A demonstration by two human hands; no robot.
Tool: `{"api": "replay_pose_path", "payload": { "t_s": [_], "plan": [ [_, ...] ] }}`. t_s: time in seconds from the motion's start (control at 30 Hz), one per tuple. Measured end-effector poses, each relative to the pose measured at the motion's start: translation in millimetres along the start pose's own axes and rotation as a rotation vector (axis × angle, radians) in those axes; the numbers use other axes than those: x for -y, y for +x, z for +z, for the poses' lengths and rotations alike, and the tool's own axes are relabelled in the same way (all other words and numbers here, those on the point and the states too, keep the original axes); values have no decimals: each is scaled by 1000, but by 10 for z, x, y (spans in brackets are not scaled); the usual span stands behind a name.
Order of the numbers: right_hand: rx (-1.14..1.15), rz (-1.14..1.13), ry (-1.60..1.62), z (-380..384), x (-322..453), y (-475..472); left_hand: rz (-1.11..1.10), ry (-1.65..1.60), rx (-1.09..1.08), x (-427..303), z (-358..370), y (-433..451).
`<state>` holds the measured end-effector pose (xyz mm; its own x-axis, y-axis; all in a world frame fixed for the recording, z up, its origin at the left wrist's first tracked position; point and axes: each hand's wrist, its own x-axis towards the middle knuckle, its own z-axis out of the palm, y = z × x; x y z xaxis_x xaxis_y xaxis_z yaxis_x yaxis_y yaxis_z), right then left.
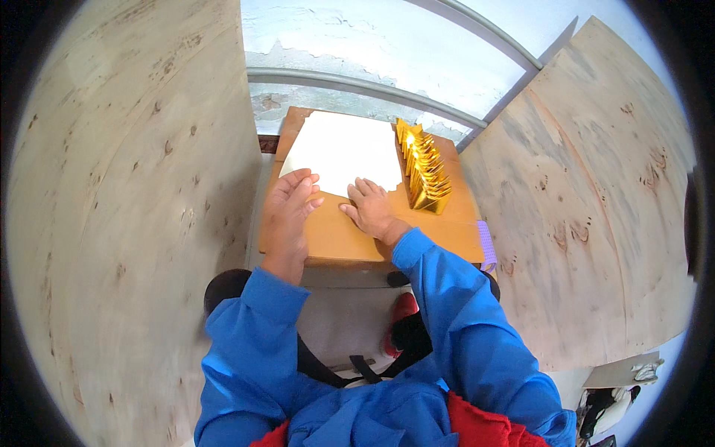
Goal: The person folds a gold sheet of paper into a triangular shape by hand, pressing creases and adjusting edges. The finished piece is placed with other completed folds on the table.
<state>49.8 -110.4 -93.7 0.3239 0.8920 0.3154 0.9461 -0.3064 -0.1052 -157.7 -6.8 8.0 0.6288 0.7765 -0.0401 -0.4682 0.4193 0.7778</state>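
A large white sheet (346,148), apparently paper, lies on a small table with a brown, cardboard-like top (335,237). My left hand (290,212) is raised at the near left corner of the sheet, its thumb and fingertips close together; whether something thin is between them cannot be told. My right hand (370,208) lies palm down, fingertips on the sheet's near edge and the heel over the brown top. To the right of the sheet stands a row of folded shiny gold paper pieces (425,167), nested one against another.
Large wooden boards rise at the left (139,195) and right (570,207). Behind the table, metal rails (363,85) run before a peeling wall. A purple perforated plastic item (486,246) is at the table's right edge. A red shoe (403,307) shows below.
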Motion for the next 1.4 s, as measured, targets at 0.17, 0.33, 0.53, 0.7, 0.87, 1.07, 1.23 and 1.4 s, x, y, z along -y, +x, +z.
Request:
{"api": "replay_pose_path", "payload": {
  "t_s": [0.17,0.33,0.53,0.7,0.87,1.07,1.23,1.4],
  "plan": [
    [17,-115,27,-105,94,-186,56,-9,-21,-62,-71,33],
    [18,-137,94,-165,137,-444,75,11,-67,-94,-156,89],
    [-148,245,66,-193,91,-372,74,1,-68,-81,-198,109],
    [11,596,97,-282,78,-40,33,79,-75,-74,-148,91],
    [49,700,160,-270,92,80,34,70,-57,-73,-153,101],
    [136,564,65,-365,263,51,46,41,-53,-60,-185,108],
    [149,281,-36,-176,444,-30,46,17,-48,-62,-206,115],
    [167,162,5,-21,404,-77,57,11,-58,-85,-218,108]
  ]
}}
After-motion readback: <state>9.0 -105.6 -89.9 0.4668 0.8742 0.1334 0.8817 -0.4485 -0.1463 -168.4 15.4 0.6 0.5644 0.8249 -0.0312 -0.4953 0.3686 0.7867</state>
